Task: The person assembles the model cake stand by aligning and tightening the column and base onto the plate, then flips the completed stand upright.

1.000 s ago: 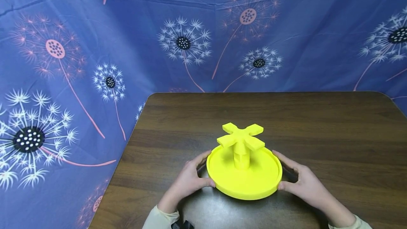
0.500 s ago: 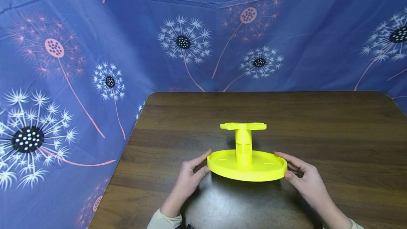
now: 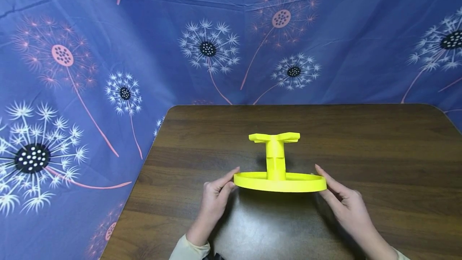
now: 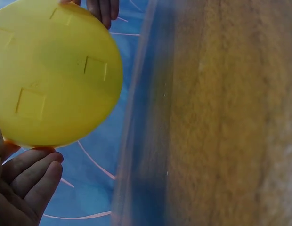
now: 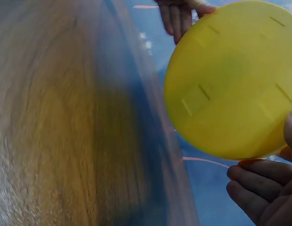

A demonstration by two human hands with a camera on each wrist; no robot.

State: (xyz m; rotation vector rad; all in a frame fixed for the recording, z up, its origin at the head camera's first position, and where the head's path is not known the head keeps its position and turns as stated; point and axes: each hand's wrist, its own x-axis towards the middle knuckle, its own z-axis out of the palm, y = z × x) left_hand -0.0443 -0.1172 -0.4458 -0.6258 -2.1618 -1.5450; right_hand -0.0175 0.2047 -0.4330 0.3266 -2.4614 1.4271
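Above the table a bright yellow round tray (image 3: 280, 185) is held up, seen nearly edge-on in the head view. From its centre rises a stepped yellow post (image 3: 276, 161) topped by a flat cross-shaped piece (image 3: 275, 137), whose arms spread sideways. My left hand (image 3: 213, 202) pinches the left rim between thumb and fingers; my right hand (image 3: 347, 208) grips the opposite rim the same way. Both wrist views look up at the smooth underside (image 4: 52, 61), which bears several shallow square recesses. In the right wrist view the tray's bottom (image 5: 226, 103) hides the post.
A brown wood-grain table (image 3: 202, 131) lies beneath, with a glossy reflection near the front. Behind and to the left hangs a blue cloth (image 3: 151, 31) printed with dandelions. A small black object (image 3: 217, 256) shows beside the left sleeve (image 3: 189, 250).
The tray has tipped from showing its upper face to nearly edge-on, its near rim rising. The cross piece now looks thin. Both hands keep their hold and turn with it.
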